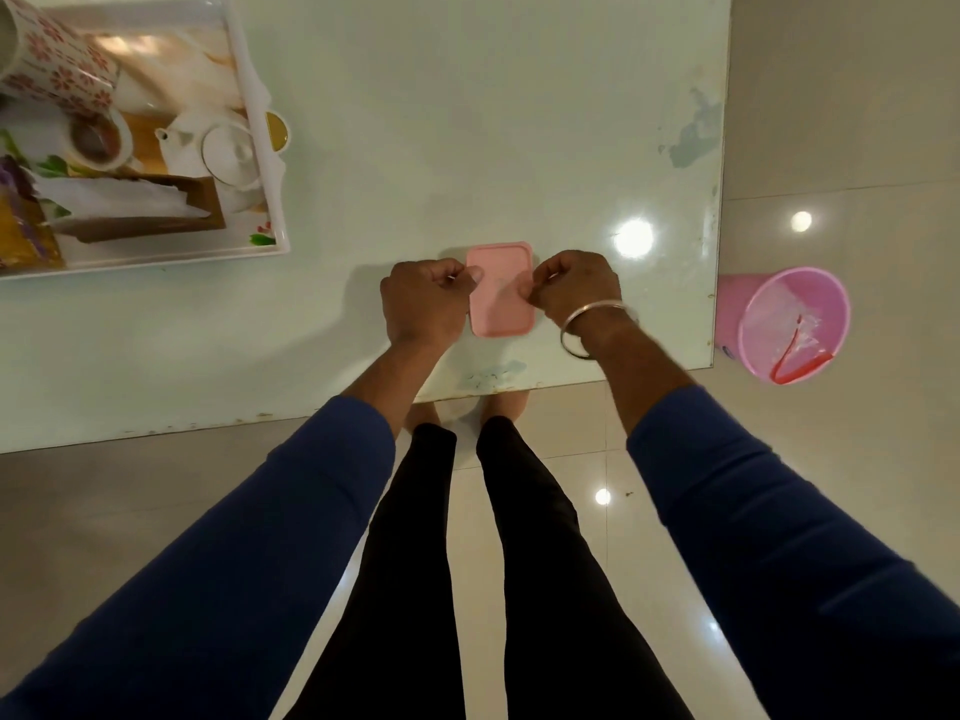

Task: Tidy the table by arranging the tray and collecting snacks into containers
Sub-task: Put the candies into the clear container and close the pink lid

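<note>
Pink lidded container [500,291] sits on the tabletop [467,122] near its front edge, well apart from the white tray [260,96] at far left. Left hand [426,304] and right hand [574,291] flank it, each grip curled with fingertips pinching a long side of the lid. Judgement: lid being seated or lifted; equal pressure along both sides should keep it level.

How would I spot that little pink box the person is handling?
Start at the pale table and find its near edge, far from the white tray at the far left. The pink box lies flat between the left hand and right hand: small, rectangular, round-cornered, unlike the round pink bin on the floor.
</note>
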